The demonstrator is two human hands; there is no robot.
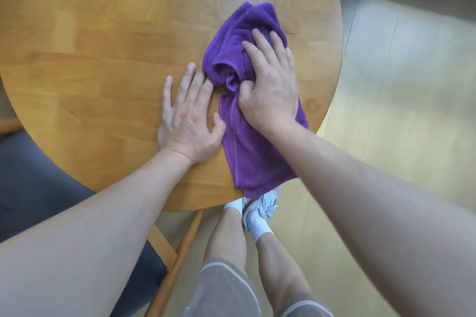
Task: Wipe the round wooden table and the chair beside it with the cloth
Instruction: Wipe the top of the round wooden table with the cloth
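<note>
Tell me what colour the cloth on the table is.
Purple; the cloth shows plainly in the head view.

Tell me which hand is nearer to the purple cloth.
Right. The right hand lies on the purple cloth, pressing it; the left hand rests flat beside it.

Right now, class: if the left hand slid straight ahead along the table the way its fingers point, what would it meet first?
The left hand lies flat on the round wooden table, fingers pointing up and slightly right. It would probably meet the bunched purple cloth first; its fingertips already seem to touch it.
</note>
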